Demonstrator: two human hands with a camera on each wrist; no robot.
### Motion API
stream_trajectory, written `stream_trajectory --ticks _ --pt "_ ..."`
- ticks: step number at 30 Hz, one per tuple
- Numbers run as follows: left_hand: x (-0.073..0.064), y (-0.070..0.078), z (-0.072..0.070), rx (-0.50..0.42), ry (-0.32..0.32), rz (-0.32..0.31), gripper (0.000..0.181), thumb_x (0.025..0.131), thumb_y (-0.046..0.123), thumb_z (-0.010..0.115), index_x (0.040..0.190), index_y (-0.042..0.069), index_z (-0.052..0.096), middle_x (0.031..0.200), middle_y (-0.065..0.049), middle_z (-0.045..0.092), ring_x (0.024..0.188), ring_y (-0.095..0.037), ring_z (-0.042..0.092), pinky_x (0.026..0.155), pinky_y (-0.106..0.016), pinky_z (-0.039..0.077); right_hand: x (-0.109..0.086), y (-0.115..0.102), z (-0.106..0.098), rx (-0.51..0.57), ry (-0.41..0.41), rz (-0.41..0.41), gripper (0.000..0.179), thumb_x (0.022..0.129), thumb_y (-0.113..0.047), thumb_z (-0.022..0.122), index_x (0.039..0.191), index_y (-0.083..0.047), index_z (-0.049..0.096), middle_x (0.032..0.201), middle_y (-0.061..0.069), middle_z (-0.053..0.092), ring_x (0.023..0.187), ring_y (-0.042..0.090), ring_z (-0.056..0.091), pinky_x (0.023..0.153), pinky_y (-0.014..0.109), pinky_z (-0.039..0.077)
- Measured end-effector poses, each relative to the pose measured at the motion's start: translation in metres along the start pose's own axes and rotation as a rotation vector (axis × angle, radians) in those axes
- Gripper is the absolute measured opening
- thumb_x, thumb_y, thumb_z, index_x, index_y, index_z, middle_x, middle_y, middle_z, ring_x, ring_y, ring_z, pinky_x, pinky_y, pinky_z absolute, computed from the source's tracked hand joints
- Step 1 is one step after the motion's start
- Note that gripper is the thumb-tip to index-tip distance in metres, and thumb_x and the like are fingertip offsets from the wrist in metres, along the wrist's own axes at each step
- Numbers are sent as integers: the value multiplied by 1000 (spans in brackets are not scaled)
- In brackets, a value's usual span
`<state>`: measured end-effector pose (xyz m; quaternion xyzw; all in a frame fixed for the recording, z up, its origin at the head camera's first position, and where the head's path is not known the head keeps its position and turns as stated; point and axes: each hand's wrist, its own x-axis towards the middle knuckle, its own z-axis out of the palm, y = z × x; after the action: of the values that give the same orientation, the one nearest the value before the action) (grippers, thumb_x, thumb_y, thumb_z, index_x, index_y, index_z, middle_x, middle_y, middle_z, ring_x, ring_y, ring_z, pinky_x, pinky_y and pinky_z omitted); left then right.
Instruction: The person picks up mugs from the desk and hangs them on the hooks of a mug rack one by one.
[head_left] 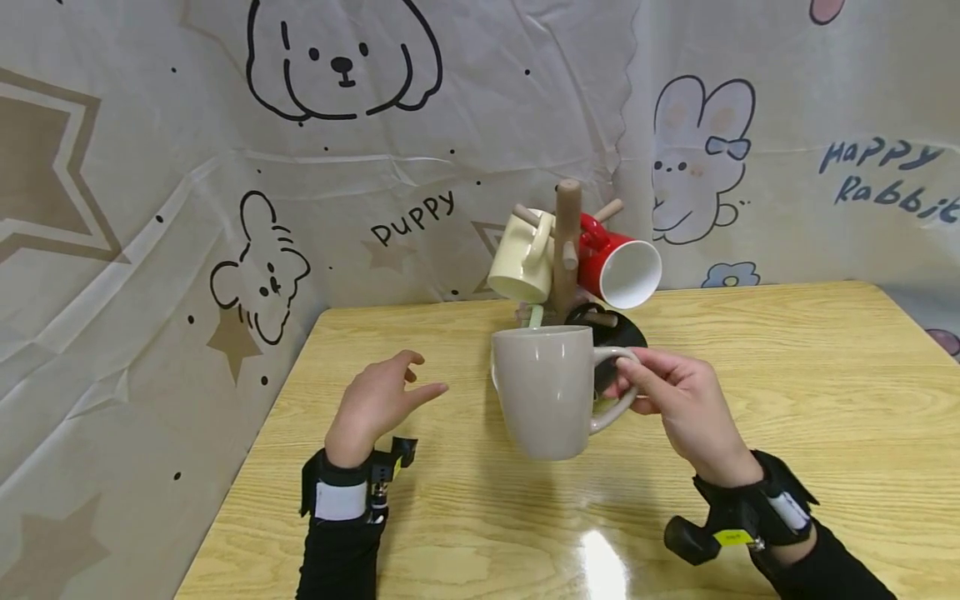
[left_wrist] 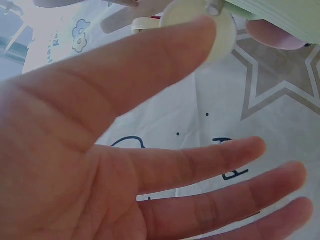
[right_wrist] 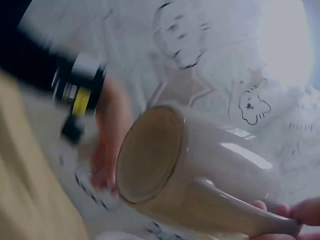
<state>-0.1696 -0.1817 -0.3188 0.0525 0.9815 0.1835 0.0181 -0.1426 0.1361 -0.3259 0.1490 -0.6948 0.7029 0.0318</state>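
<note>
My right hand (head_left: 690,404) pinches the handle of a large beige-grey mug (head_left: 543,396) between thumb and fingers. The mug hangs above the table, in front of a wooden mug tree (head_left: 567,200). Its round base (right_wrist: 150,155) faces the right wrist camera. To the left of the mug, my left hand (head_left: 375,400) is held apart from it; in the left wrist view its thumb and fingers (left_wrist: 200,165) are stretched out with nothing between them. On the tree hang a cream mug (head_left: 517,262) and a red mug (head_left: 630,273) with a white inside.
A black mug (head_left: 618,329) sits low on the tree, partly hidden by the held mug. Pale green (left_wrist: 280,15) and pink (left_wrist: 275,35) mug surfaces show in the left wrist view. A printed curtain (head_left: 450,100) hangs behind the wooden table (head_left: 825,400).
</note>
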Motion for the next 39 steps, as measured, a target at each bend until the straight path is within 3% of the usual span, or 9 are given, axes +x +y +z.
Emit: stream_trajectory --ticks 3,6,10,14,17,21,25,29,39 --pt "-1 4 1 -56 34 54 56 82 47 55 119 6 52 105 -14 63 90 -26 57 73 -42 48 2 2 -2 134 -93 155 20 88 -19 52 97 -6 65 74 -1 64 72 13 60 68 26 52" --pt "0 10 2 -183 82 121 52 84 48 50 117 8 55 103 -11 64 92 -23 58 77 -43 48 3 4 -3 220 -142 212 16 88 -18 52 93 -13 66 75 -2 64 71 10 60 69 25 52" --pt "-1 25 2 -501 76 204 51 89 46 42 120 6 52 111 -13 62 100 -21 56 85 -44 47 2 4 -2 235 -140 207 16 88 -17 52 94 -14 66 74 -2 64 71 10 60 68 24 52" --pt "-8 43 4 -884 -103 292 71 88 55 36 133 0 35 130 -23 46 115 -28 46 94 -49 40 1 2 0 238 -130 173 17 88 -17 51 95 -14 67 74 -3 64 71 10 59 66 24 52" --pt "-13 56 15 -1086 -255 315 95 76 70 39 140 3 19 136 -25 35 119 -31 39 98 -51 34 0 3 3 238 -132 139 18 89 -15 51 96 -13 67 74 -3 64 70 10 59 65 24 53" --pt "-14 72 33 -1268 -276 238 107 62 72 56 139 8 19 129 -21 36 112 -29 41 93 -49 35 -1 5 6 188 -119 106 19 88 -14 51 99 -9 66 74 -3 64 71 11 59 65 25 53" --pt "-12 85 44 -1355 -172 141 94 61 53 72 131 7 30 121 -18 43 104 -27 47 87 -47 41 -1 6 8 97 -90 83 28 88 -17 52 106 2 60 74 -1 63 72 13 59 66 27 53" --pt "-11 91 48 -1398 -110 91 74 66 30 72 127 7 37 118 -17 47 101 -28 51 84 -46 44 1 8 8 59 -77 76 34 88 -19 52 109 8 56 74 -1 63 73 13 59 67 28 53" --pt "-8 100 49 -1414 -49 111 71 68 26 68 128 10 34 118 -16 46 102 -28 50 85 -48 44 9 5 -4 39 -87 123 34 89 -27 50 108 0 58 84 -4 65 85 15 60 75 28 52"
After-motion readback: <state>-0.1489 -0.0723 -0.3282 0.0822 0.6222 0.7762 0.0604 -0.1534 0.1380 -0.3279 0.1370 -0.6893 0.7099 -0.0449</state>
